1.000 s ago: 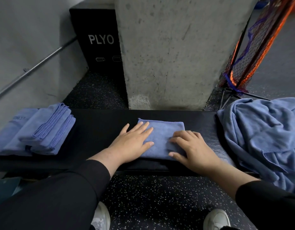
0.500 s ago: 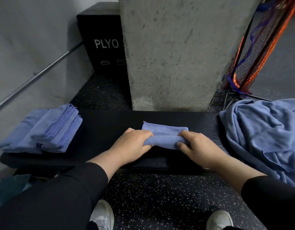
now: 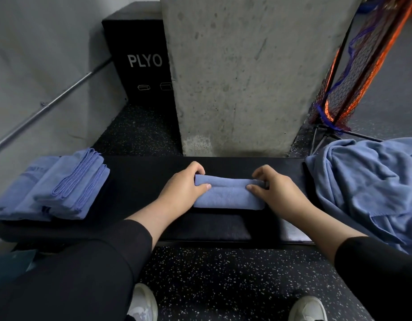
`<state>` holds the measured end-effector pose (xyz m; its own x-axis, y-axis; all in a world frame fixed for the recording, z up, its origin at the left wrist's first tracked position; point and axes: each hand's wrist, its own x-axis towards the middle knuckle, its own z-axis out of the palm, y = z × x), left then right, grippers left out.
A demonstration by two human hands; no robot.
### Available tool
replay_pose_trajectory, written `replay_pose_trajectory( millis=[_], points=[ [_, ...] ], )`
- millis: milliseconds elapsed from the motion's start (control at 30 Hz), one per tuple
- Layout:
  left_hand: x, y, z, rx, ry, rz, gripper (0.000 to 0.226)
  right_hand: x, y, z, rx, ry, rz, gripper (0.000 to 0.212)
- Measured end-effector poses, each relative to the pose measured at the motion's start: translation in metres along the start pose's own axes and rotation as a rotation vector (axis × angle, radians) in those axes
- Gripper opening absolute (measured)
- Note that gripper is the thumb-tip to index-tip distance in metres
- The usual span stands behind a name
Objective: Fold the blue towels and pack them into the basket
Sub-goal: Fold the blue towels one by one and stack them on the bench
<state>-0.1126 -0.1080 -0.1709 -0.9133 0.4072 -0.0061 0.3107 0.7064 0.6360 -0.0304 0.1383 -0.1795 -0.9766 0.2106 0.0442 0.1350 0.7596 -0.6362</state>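
Folded stack: at our far left, a pile of folded blue towels (image 3: 68, 188) rests on the left end of the black padded bench (image 3: 135, 181), hemmed edges facing up and inward.
Left hand: our left hand (image 3: 182, 188) grips the left end of the small folded towel (image 3: 228, 194), fingers curled over its far edge and thumb pressed on top.
Small folded towel: we see it lying flat mid-bench as a narrow blue strip, long side running left to right, between our two hands.
Right hand: our right hand (image 3: 273, 188) pinches the right end of that strip, thumb on top, fingers bent at the far corner.
Loose towels: a crumpled heap of unfolded blue towels (image 3: 367, 181) covers the right end of the bench.
Behind: a black PLYO box (image 3: 137, 59), then a concrete pillar (image 3: 246, 72), then orange netting (image 3: 353, 72).
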Motion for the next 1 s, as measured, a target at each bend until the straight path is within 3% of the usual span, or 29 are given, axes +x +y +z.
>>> replay_pose_trajectory(
  millis=[100, 167, 267, 467, 567, 633, 700, 767, 900, 1000],
  points=[
    [0.003, -0.006, 0.005, 0.32, 0.095, 0.259, 0.017, 0.008, 0.002, 0.008, -0.108, 0.063, -0.105, 0.022],
    [0.002, -0.012, 0.008, 0.412, 0.084, 0.408, 0.018, 0.014, 0.007, 0.012, -0.197, 0.13, -0.185, 0.014],
    [-0.003, -0.018, 0.006, 0.421, -0.089, 0.334, 0.037, 0.018, 0.019, 0.014, -0.297, 0.167, -0.33, 0.029],
    [-0.002, -0.025, 0.006, 0.495, -0.261, 0.232, 0.078, 0.001, 0.048, 0.01, -0.322, -0.139, -0.336, 0.081],
    [0.0, -0.024, 0.011, 0.459, -0.222, 0.215, 0.08, 0.005, 0.047, 0.011, -0.212, -0.136, -0.249, 0.071],
    [0.003, -0.019, 0.009, 0.317, -0.142, 0.186, 0.06, 0.008, 0.036, 0.007, -0.02, -0.086, -0.156, 0.046],
    [0.004, -0.012, 0.0, 0.015, -0.102, 0.062, 0.029, 0.011, 0.022, 0.002, 0.192, -0.057, -0.059, 0.026],
    [0.004, -0.008, -0.008, -0.275, -0.106, -0.047, 0.019, 0.015, 0.006, -0.004, 0.449, -0.04, 0.034, 0.025],
    [-0.009, 0.0, -0.017, -0.862, -0.228, -0.22, 0.032, 0.017, -0.025, -0.004, 0.885, -0.094, 0.248, 0.044],
    [-0.017, -0.004, -0.021, -0.902, -0.23, -0.261, 0.05, 0.018, -0.045, 0.003, 0.961, -0.104, 0.356, 0.049]
  ],
)
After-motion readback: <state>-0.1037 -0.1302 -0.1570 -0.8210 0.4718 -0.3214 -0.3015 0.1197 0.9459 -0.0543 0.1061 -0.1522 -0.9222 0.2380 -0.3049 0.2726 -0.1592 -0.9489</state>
